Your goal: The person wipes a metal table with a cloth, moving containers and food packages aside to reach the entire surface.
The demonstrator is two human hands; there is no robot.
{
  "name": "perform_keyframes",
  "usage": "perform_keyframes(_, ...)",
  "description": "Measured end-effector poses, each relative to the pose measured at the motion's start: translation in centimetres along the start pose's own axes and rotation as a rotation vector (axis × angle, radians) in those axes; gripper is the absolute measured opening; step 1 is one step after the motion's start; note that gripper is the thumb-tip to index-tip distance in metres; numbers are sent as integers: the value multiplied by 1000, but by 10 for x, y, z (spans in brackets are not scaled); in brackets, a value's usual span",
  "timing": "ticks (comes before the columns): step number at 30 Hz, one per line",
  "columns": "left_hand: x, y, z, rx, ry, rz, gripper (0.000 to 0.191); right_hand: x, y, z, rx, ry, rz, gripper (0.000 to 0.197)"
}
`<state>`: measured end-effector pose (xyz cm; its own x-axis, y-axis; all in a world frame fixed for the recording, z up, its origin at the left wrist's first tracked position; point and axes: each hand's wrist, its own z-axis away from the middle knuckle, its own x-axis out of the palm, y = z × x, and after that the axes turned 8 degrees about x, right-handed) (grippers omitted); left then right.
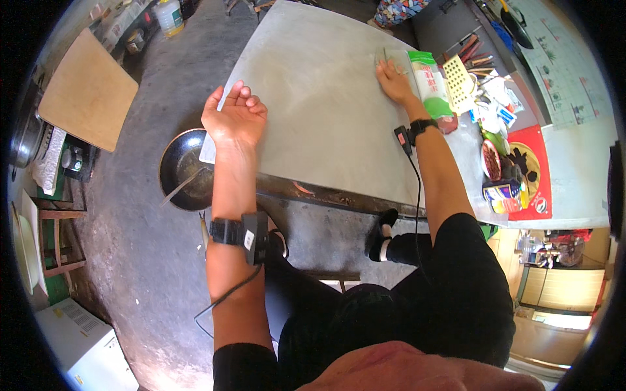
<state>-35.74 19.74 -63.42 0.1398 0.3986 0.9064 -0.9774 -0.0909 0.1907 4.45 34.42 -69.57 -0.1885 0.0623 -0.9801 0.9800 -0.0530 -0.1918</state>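
Note:
My left hand (235, 116) is raised over the left edge of the pale tabletop (318, 97), palm up, fingers loosely curled and holding nothing. At the far right of the tabletop, my right hand (394, 84) lies palm down on a flat, greenish translucent thing (397, 59), perhaps a cloth or a plastic sheet; whether the fingers grip it is hidden. Just right of that hand lies a green and white food packet (429, 80) bearing writing. A yellow perforated grater (458, 84) sits beyond the packet. Both wrists wear black straps with small cabled devices.
A black wok (183, 171) stands low at the left, partly behind my left forearm. Along the right are a bowl of dried red food (490, 159), a dark bottle (503, 189) and a red tray (544, 171). A person's patterned clothing (398, 10) shows beyond the table.

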Motion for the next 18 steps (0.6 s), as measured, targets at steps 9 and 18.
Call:
perform_keyframes(9,-10,2,6,38,37,-9,31,-29,-11,231,-301,-26,-72,54)
perform_keyframes(18,-14,2,14,12,40,-32,32,-66,-25,262,-305,-324,-85,50)
